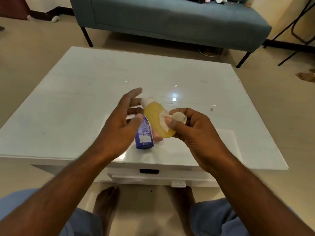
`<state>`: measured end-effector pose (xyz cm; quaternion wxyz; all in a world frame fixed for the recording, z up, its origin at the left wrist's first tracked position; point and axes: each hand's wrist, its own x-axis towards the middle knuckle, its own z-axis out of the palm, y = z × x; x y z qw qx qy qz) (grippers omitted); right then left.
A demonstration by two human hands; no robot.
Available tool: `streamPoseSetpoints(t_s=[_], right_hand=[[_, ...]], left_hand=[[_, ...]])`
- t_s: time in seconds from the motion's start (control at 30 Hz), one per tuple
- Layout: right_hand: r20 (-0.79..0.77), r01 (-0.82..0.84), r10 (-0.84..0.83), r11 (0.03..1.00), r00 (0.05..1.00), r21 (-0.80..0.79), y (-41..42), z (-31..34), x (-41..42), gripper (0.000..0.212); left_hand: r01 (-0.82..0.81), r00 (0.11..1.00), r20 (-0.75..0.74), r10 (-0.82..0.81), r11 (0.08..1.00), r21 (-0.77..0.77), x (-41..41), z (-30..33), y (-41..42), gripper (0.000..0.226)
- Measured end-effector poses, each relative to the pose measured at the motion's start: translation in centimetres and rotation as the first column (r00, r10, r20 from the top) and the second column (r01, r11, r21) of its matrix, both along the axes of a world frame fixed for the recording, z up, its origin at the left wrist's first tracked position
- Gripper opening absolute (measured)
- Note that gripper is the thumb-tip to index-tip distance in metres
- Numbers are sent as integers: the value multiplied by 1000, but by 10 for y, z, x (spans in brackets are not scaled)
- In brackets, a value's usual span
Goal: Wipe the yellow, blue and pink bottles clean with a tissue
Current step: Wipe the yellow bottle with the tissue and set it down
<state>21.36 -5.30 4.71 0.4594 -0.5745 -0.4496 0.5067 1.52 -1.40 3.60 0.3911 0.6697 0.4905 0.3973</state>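
Note:
A yellow bottle (156, 116) with a white cap is tilted above the table, cap pointing away from me. My right hand (192, 128) pinches a white tissue (179, 116) and presses it against the bottle's lower side. My left hand (122, 123) is open with its fingers spread, fingertips close to the cap; I cannot tell whether they touch it. Under the yellow bottle lie a blue bottle (144, 135) with a printed label and a pink bottle (157, 136), mostly hidden.
The bottles are near the front edge of a glossy white low table (85, 99) with a drawer handle (149, 171). A small crumb (211, 109) lies to the right. A teal sofa (162, 16) stands behind the table. Another person's foot (305, 76) shows at far right.

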Motion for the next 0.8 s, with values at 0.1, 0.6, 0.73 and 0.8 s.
streamPoseSetpoints(t_s=[0.1, 0.6, 0.73, 0.8], right_hand=[[151, -76, 68, 996, 986, 47, -3, -1, 4, 21], [435, -7, -89, 976, 896, 216, 2, -10, 14, 16], [558, -58, -181, 922, 810, 382, -1, -12, 9, 27], [657, -162, -179, 891, 732, 424, -2, -16, 6, 28]], left_hand=[[183, 898, -439, -37, 938, 296, -16, -6, 4, 57], [180, 811, -564, -154, 984, -10, -9, 0, -12, 50], [76, 707, -702, -79, 996, -36, 4, 4, -12, 47], [67, 684, -727, -60, 998, -20, 10, 3, -11, 48]])
